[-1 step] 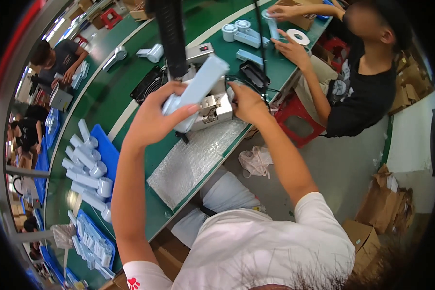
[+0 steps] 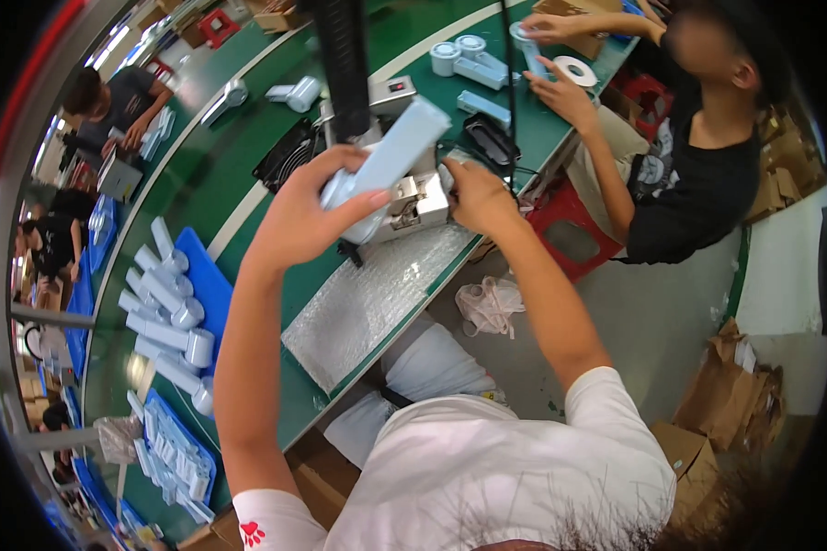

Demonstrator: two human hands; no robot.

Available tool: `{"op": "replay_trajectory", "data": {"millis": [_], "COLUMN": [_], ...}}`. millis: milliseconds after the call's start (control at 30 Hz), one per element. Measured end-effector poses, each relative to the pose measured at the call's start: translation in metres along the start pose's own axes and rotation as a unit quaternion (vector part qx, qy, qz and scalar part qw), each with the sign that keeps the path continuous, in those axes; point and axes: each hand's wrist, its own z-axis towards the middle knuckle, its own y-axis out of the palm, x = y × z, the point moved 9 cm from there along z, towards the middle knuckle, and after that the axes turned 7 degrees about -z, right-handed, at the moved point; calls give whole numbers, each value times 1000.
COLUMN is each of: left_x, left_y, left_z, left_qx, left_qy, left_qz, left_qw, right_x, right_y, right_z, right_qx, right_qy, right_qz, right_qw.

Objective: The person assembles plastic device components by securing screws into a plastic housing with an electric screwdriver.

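My left hand (image 2: 296,213) is closed round a light-blue plastic housing (image 2: 404,145) with a long flat body and a round end. It tilts up to the right, above a small silver and white bench machine (image 2: 420,200). Fingers and thumb cover much of the round end. Beside the machine's right side is my right hand (image 2: 483,196), its fingers curled together. A greyish bit shows at those fingertips, too small to name. A black upright column (image 2: 340,73) stands behind the housing and hides part of the machine.
Bubble wrap (image 2: 368,298) lies on the green table's near edge. Left of my arm are blue trays (image 2: 213,285) with several light-blue housings (image 2: 170,344). A black tray-like part (image 2: 487,138) lies right of the machine. At right, a seated person (image 2: 698,156) holds another housing (image 2: 529,50).
The view has shifted slightly, so most things sit a little further right. My left hand still holds the housing above the machine, and my right hand stays beside it.
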Motion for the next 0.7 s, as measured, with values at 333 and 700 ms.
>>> {"op": "replay_trajectory", "data": {"millis": [333,700], "left_x": [-26,-42], "left_y": [4,-3], "left_z": [-21,-25], "left_qx": [107,136], "left_qy": [20,92], "left_qz": [-60,-61], "left_qw": [992,985], "right_x": [-27,-70], "right_y": [-68,-62], "right_z": [-94,-79], "right_qx": [84,81], "right_qy": [15,-111], "right_qz": [261,216], "right_qw": [961,967]}}
